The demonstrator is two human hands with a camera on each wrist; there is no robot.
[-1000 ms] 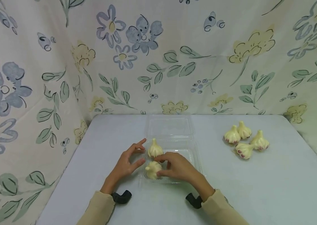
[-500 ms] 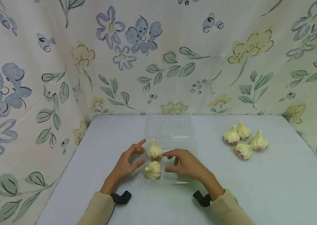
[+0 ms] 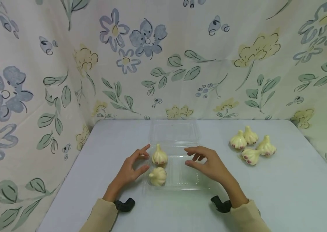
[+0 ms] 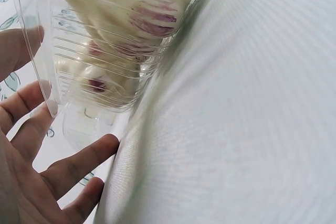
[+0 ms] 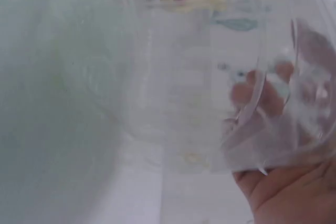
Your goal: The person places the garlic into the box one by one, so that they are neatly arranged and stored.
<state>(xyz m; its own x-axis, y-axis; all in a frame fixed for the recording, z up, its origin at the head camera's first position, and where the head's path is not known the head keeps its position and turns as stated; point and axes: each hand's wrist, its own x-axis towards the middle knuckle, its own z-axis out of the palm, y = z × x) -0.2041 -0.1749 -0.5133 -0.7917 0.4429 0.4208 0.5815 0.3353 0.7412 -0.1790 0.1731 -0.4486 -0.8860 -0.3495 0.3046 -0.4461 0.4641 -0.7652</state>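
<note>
Two garlic bulbs lie in the left side of a clear plastic clamshell container (image 3: 181,189): the rear bulb (image 3: 159,158) with its stem up, the front bulb (image 3: 158,176) on its side, stem to the left. My left hand (image 3: 128,167) is at the container's left edge, fingers spread; in the left wrist view its fingertips (image 4: 32,94) come up to the clear rim, and I cannot tell how firmly they touch. Holding nothing, my right hand (image 3: 210,164) is above the container's right side, thumb and fingers apart. Clear plastic covers part of it in the right wrist view.
At the right of the white table (image 3: 268,196) sits a group of several garlic bulbs (image 3: 250,156). The container's lid (image 3: 175,131) lies folded back toward the rear edge. A floral cloth (image 3: 163,64) hangs behind and at the sides.
My right hand has let go of the front garlic bulb and moved right, away from both bulbs in the container. The left hand has stayed in place.
</note>
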